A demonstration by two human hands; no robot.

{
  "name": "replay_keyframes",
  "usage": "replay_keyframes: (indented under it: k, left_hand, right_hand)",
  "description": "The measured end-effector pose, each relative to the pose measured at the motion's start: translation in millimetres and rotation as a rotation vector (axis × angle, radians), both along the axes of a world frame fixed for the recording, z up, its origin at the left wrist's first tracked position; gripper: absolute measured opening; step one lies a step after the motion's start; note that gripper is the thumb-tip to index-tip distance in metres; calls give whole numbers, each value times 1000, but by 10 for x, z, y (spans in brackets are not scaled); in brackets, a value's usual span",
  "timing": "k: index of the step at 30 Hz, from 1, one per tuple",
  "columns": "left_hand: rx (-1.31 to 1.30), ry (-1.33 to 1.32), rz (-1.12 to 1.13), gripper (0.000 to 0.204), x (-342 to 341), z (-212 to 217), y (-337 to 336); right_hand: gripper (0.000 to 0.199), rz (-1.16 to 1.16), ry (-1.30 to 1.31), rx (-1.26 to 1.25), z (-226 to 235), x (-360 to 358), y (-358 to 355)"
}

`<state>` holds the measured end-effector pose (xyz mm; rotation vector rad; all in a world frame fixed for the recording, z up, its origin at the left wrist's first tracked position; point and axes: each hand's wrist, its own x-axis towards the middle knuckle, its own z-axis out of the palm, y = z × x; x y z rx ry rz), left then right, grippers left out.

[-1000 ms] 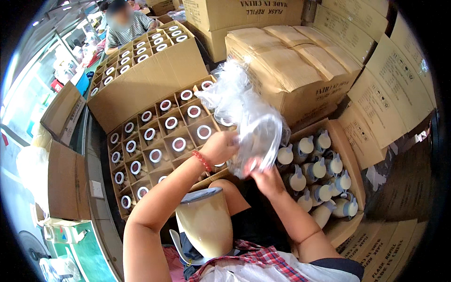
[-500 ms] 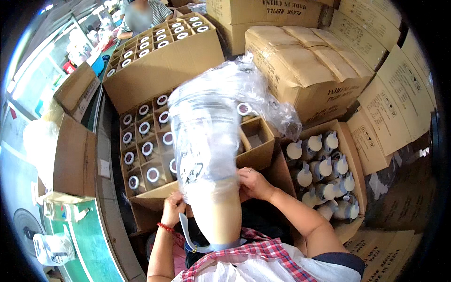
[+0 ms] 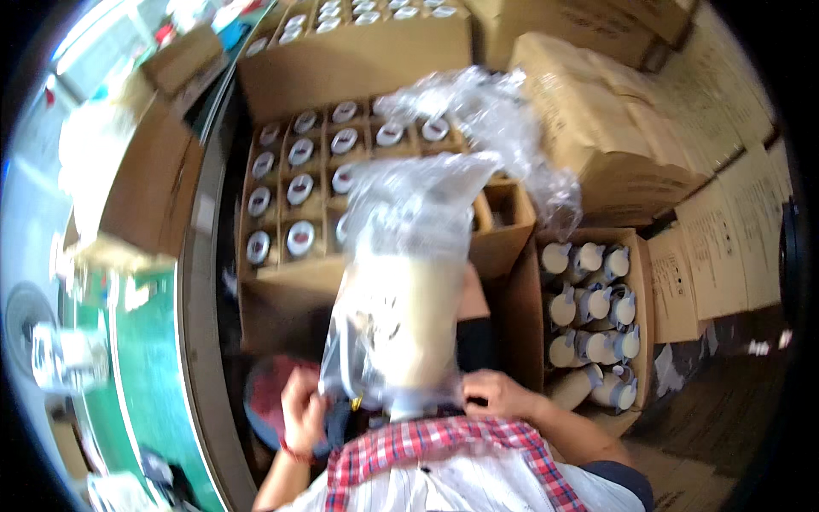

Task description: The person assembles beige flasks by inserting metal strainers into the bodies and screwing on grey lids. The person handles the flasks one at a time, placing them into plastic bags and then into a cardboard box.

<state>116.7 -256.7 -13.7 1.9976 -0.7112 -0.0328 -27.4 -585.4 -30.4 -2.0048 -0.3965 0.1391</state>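
A cream jug-shaped flask (image 3: 418, 328) with a pale grey handle stands close against my front. A clear plastic bag (image 3: 409, 209) with dark print covers it almost down to its lower end, and the loose part of the bag stands up beyond the flask. My left hand (image 3: 304, 405), a red bracelet at its wrist, pinches the bag's edge on the left. On the other side, my right hand (image 3: 496, 394) has its fingers curled at the bag's edge, close to my checked apron. Motion blurs both hands slightly.
Ahead lies a divided carton (image 3: 281, 286) of white-topped flasks, with crumpled plastic film (image 3: 486, 111) at its far right. An open carton (image 3: 644, 299) of similar cream jugs stands at right. Stacked closed cartons (image 3: 597, 128) rise behind it. A green table (image 3: 153, 341) runs along the left.
The bag has come down over the flask, which was mostly bare at its near end and handle. Both hands have moved down toward me with the bag's edge. The view has shifted.
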Motion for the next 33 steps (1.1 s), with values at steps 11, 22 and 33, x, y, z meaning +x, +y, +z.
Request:
replay_keyframes:
  k: [11, 22, 33]
  left_hand:
    - [-359, 563, 108, 10, 667, -84, -857]
    - [-184, -225, -168, 14, 176, 827, -667]
    - [129, -461, -342, 55, 45, 504, -261]
  right_hand:
    - [43, -394, -534, -346, 691, 503, 134]
    - [28, -502, -653, -537, 585, 1028, 580]
    - [14, 382, -478, -363, 479, 473, 977]
